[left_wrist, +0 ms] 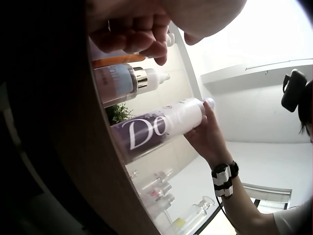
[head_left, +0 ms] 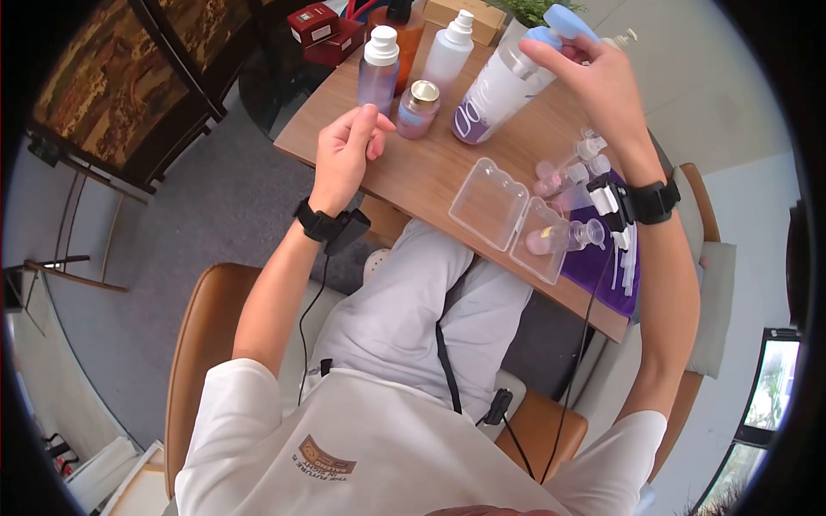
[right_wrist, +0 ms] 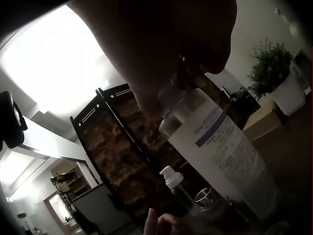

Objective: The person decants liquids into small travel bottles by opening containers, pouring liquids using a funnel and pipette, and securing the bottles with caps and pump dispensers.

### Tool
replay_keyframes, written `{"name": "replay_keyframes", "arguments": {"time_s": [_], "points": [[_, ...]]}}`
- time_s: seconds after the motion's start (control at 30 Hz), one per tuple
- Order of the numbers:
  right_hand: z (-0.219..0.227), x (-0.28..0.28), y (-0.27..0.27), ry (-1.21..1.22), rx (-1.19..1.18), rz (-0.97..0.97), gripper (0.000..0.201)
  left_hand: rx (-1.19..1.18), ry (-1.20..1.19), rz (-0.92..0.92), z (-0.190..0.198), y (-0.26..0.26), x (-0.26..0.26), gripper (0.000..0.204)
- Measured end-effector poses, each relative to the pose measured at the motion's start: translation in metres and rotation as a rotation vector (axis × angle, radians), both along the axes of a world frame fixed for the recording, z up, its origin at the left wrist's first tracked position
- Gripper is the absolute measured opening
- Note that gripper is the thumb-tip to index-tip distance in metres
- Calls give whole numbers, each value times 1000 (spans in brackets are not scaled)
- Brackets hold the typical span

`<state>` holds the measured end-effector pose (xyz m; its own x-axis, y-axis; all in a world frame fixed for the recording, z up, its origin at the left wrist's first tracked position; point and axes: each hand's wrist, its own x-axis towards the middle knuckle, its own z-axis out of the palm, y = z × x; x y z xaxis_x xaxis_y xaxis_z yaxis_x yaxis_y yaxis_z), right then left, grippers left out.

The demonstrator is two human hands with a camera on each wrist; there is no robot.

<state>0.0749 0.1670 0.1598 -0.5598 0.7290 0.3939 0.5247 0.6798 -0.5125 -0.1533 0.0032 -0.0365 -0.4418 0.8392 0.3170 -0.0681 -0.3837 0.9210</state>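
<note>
A large white and purple Dove pump bottle [head_left: 501, 95] stands toward the back of the table, its lettering facing me. My right hand [head_left: 602, 86] grips it at the top, thumb and fingers around the collar of its light blue pump head [head_left: 564, 27]. In the right wrist view the back label [right_wrist: 220, 142] shows below that hand, which is dark there. My left hand [head_left: 346, 155] hangs over the near table edge with loosely curled fingers, holding nothing. Beside its fingertips are a small pink bottle with a gold cap [head_left: 419, 109] and a purple bottle with a white pump [head_left: 379, 73].
Behind stand a pale pump bottle [head_left: 447, 56], an amber bottle [head_left: 410, 39], red boxes [head_left: 325, 33] and a potted plant [head_left: 527, 10]. Near the front edge lies an open clear plastic case [head_left: 489, 206]. Several small clear bottles [head_left: 564, 181] sit by a purple cloth [head_left: 594, 271] on the right.
</note>
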Motion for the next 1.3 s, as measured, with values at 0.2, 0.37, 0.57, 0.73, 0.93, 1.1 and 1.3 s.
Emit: {"name": "replay_keyframes", "arguments": {"time_s": [0.2,0.37,0.57,0.73,0.93,1.1,1.3], "points": [[-12,-8,14,-44,-40,-85,68,-37,70,-22,0,-2,-2,47],[-3,-5,12,-153,-25,-60,57,5,26,4,1,-2,3,42],[25,-4,-15,-150,-166,65,67,-11,86,4,-6,0,-2,43],[18,16,1,-65,-41,61,58,-9,107,-25,-15,2,-9,49],[51,81,-48,-178,-169,-17,34,-19,111,-6,-13,3,-7,44],[13,148,-84,-98,-287,-79,28,-43,124,8,-12,1,-7,45],[-29,188,-104,-101,-588,-203,31,-44,127,4,-17,2,-9,45]]}}
